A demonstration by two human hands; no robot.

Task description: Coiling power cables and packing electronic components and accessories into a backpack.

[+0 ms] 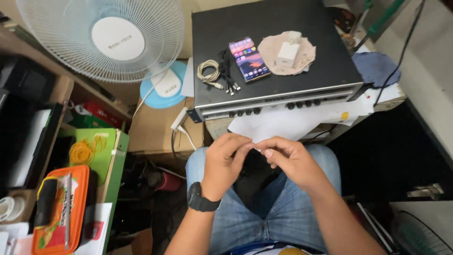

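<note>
Overhead, both hands, left hand [225, 163] and right hand [288, 158], pinch something tiny below the cluttered black amplifier [273, 56].

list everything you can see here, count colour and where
fan: 1, white with blue base, top left
amplifier: 1, black top, silver front with knobs, centre top
phone: 1, screen lit, on the amplifier
cables: 2 bundles, white and black, left of the phone
charger plug: 1, white, on a beige cloth
blue cloth: 1, right of the amplifier
orange tin: 1, bottom left
rubber bands: yellow, on a green box
watch: 1, black, left wrist
left hand: fingertips pinched, what they hold is too small to tell
right hand: meets the left over the lap
</note>
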